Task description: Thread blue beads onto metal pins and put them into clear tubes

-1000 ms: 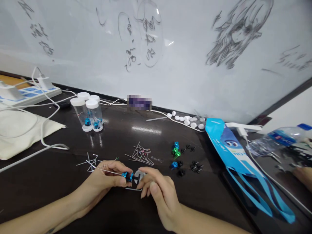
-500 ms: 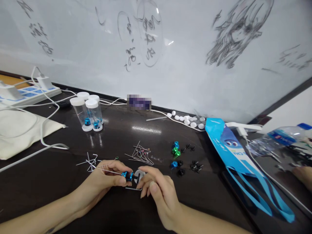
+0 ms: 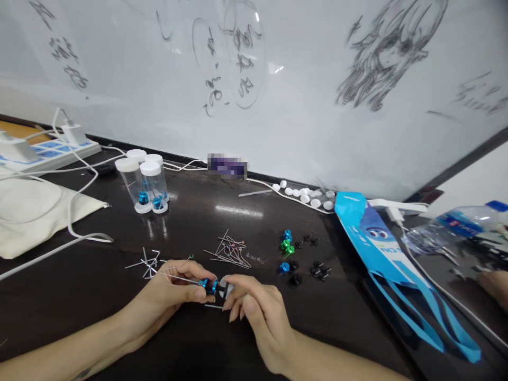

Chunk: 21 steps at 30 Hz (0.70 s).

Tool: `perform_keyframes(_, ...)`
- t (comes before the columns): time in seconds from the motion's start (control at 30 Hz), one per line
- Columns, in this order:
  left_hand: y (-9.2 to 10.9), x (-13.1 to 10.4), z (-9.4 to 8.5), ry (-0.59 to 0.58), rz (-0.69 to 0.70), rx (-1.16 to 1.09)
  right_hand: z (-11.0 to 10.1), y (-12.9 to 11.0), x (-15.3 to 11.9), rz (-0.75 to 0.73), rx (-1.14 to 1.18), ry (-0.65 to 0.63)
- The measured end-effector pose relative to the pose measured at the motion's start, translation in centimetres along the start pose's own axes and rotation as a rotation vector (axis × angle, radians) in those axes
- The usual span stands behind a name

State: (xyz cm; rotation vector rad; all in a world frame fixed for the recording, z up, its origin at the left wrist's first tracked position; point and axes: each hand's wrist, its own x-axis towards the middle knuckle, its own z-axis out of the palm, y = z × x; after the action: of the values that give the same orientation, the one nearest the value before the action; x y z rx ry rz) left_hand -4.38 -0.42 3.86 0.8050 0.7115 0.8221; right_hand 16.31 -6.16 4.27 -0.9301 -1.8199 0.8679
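My left hand [image 3: 180,288] is closed, pinching a small blue metal cylinder [image 3: 208,286] with a black middle between thumb and fingers. Thin wires [image 3: 180,277] run back from it over the hand, one ending in a green-ringed loop [image 3: 191,256]. From the cylinder's right end sticks a black screw [image 3: 225,290] with a flat head. My right hand [image 3: 264,312] has its fingers curled at that head, index finger on top, thumb held apart. A pale round disc [image 3: 223,283] shows behind the screw. On the table below lies a metal rod [image 3: 214,306], partly hidden by my fingers.
Hex keys [image 3: 146,263] and looped wires [image 3: 231,254] lie beyond my hands. Blue and green parts [image 3: 286,246] and black screws [image 3: 319,271] are to the right. Capped clear tubes [image 3: 151,185], white caps [image 3: 304,198], a blue bag [image 3: 371,238] and a bottle [image 3: 456,225] stand farther out.
My right fingers have shifted slightly at the screw head, and the disc and rod behind them are a little more covered. My left hand keeps its hold on the blue cylinder.
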Motion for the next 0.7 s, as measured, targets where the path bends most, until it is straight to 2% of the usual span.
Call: perform_keyframes(0.7,0.17,-0.19,0.18,0.009,-0.002,0.006,-0.08,0.02,0.02,-0.016,-0.017,-0.013)
